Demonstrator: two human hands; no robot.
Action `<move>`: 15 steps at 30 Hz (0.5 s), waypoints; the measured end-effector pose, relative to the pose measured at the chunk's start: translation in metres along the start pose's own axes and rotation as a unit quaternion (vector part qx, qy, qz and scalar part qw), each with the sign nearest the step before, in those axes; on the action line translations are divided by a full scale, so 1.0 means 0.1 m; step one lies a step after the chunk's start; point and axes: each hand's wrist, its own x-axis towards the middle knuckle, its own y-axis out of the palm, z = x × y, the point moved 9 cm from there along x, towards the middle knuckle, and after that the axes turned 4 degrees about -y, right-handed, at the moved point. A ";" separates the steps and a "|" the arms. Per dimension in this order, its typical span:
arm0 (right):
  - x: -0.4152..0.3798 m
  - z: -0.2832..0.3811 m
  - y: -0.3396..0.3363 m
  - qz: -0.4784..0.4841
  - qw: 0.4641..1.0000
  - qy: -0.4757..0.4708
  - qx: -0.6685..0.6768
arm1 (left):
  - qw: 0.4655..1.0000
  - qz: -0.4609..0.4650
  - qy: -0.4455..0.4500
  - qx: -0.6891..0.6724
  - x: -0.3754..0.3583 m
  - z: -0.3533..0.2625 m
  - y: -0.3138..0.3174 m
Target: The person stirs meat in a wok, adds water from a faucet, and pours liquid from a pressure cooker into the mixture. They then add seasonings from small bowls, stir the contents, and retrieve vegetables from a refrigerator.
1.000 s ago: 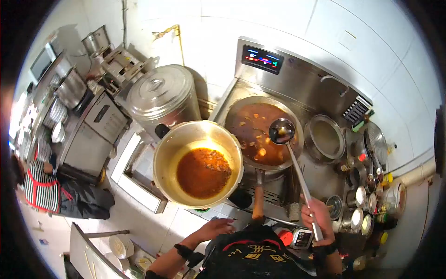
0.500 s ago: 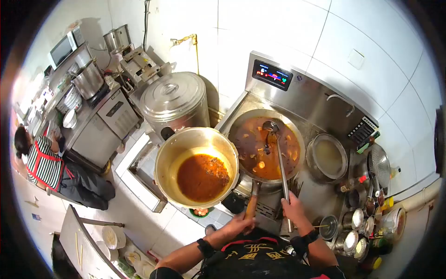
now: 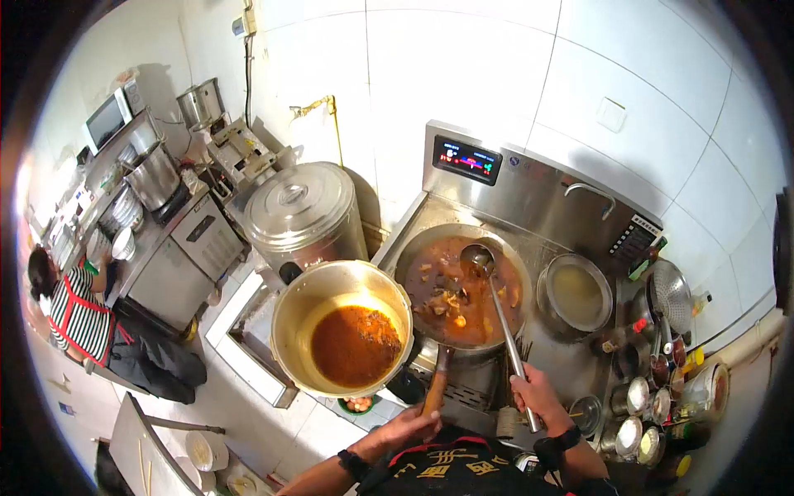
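Observation:
My right hand (image 3: 538,395) is closed round the long metal handle of a ladle (image 3: 501,318). The ladle's bowl dips into the reddish-brown broth with chunks of food (image 3: 451,302) in a wok (image 3: 411,326) on the stove. My left hand (image 3: 411,427) is closed at the lower end of the wok's wooden handle (image 3: 437,382); part of its grip is hidden. Left of the wok stands a big deep pot (image 3: 289,318), with dark red oily liquid and bits of seasoning in its bottom.
A metal basin (image 3: 543,289) of cloudy liquid sits right of the wok, below a faucet (image 3: 591,192). Seasoning containers (image 3: 637,395) crowd the right side. A large lidded pot (image 3: 302,207) stands behind left. A person in a striped top (image 3: 83,310) works at the far-left counter.
The ladle's bowl has shifted down and slightly right within the wok. My left hand has slid lower on the wok handle, its fingers less tightly wrapped. The view has tilted upward.

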 end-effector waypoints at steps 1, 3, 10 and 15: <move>0.07 -0.06 -0.11 -0.028 0.998 -0.012 -0.046 | 1.000 0.020 0.003 -0.008 -0.05 0.00 0.01; 0.24 -0.03 -0.28 -0.117 0.967 -0.135 -0.181 | 0.998 0.043 -0.034 -0.002 -0.13 0.26 -0.23; 0.40 -0.27 -0.10 -0.145 0.950 -0.060 -0.270 | 0.967 -0.223 -0.104 0.067 -0.67 1.37 -2.23; 0.28 -0.58 0.46 0.004 0.976 0.066 0.207 | 0.933 -0.353 0.064 -0.044 -1.76 2.72 -3.62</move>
